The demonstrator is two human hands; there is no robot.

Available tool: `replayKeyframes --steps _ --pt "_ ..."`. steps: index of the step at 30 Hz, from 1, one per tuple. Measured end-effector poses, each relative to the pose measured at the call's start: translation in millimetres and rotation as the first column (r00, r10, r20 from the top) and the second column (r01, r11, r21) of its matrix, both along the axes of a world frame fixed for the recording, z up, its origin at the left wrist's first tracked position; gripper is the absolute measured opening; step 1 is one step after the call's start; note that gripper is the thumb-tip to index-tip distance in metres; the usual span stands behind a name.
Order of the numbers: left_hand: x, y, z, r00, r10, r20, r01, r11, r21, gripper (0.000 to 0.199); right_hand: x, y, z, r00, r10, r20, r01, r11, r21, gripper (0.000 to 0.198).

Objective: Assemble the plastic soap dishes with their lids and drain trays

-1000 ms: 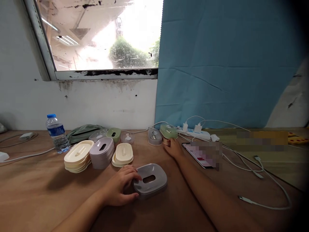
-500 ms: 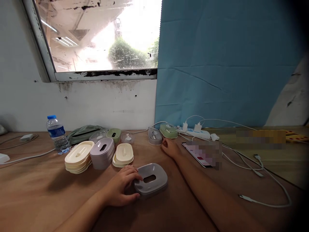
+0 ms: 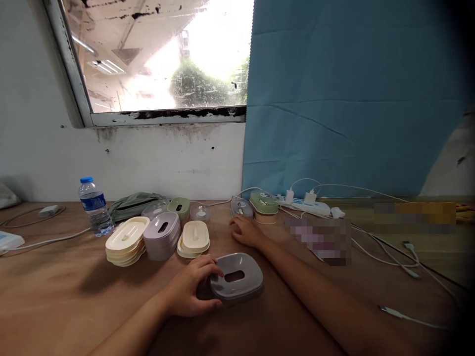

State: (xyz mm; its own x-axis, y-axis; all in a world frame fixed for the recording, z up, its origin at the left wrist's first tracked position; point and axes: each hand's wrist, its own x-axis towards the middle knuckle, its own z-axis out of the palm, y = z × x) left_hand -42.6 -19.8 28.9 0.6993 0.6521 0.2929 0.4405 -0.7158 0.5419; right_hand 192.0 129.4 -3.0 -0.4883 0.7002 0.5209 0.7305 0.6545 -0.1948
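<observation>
Half-curled left hand holds grey cover; right hand, grip unclear, partly hides container.

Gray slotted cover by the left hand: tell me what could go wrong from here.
The left hand touches only the left end of the gray slotted cover, so a push on its right end might swivel it. The right hand is close in front of the small gray case and could bump it into the green case beside it.
</observation>
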Motion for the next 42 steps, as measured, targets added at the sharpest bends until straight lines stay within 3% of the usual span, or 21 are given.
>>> replayKeyframes --steps 5,9,11,14,16,20,32,36,42 --pt "-7.6 3.9 -0.4 1.0 0.0 0.003 0.0 0.997 -0.074 0.049 -49.0 5.4 0.7 0.993 0.119 -0.021 -0.119 0.993 0.017 0.029" --pt "-10.1 6.3 -1.4 0.997 -0.029 0.071 0.034 0.997 -0.064 0.047 -73.6 18.4 -3.9 0.987 0.156 -0.032 -0.156 0.988 -0.001 0.027" --pt "-10.6 9.1 -2.7 0.99 0.03 0.14 -0.028 0.999 -0.019 0.034 -80.4 24.8 -6.6 0.985 0.166 -0.039 -0.166 0.986 -0.01 0.026" --pt "-13.8 18.5 -7.7 0.95 0.218 0.224 -0.245 0.965 0.097 0.025 -84.2 31.5 -9.2 0.983 0.176 -0.05 -0.177 0.984 -0.021 0.026" --pt "-17.7 27.1 -13.1 0.934 0.285 0.215 -0.325 0.928 0.182 0.031 -83.3 33.8 -9.6 0.982 0.179 -0.058 -0.181 0.983 -0.024 0.028" --pt "-24.4 40.5 -24.4 0.942 0.317 0.107 -0.334 0.905 0.262 0.042 -78.5 35.5 -8.3 0.981 0.169 -0.091 -0.171 0.985 -0.018 0.03" --pt "-26.6 50.6 -32.0 0.924 0.351 0.153 -0.376 0.907 0.192 0.029 -73.7 31.7 -1.0 0.96 0.154 -0.232 -0.142 0.988 0.066 0.033" --pt "-27.8 50.9 -31.8 0.923 0.351 0.158 -0.375 0.912 0.165 0.029 -56.8 11.2 9.3 0.951 0.143 -0.273 -0.115 0.986 0.118 0.032" --pt "-27.7 50.8 -33.2 0.916 0.352 0.194 -0.38 0.915 0.133 0.026 -1.7 -50.7 12.6 0.966 0.122 -0.227 -0.092 0.986 0.139 0.027"
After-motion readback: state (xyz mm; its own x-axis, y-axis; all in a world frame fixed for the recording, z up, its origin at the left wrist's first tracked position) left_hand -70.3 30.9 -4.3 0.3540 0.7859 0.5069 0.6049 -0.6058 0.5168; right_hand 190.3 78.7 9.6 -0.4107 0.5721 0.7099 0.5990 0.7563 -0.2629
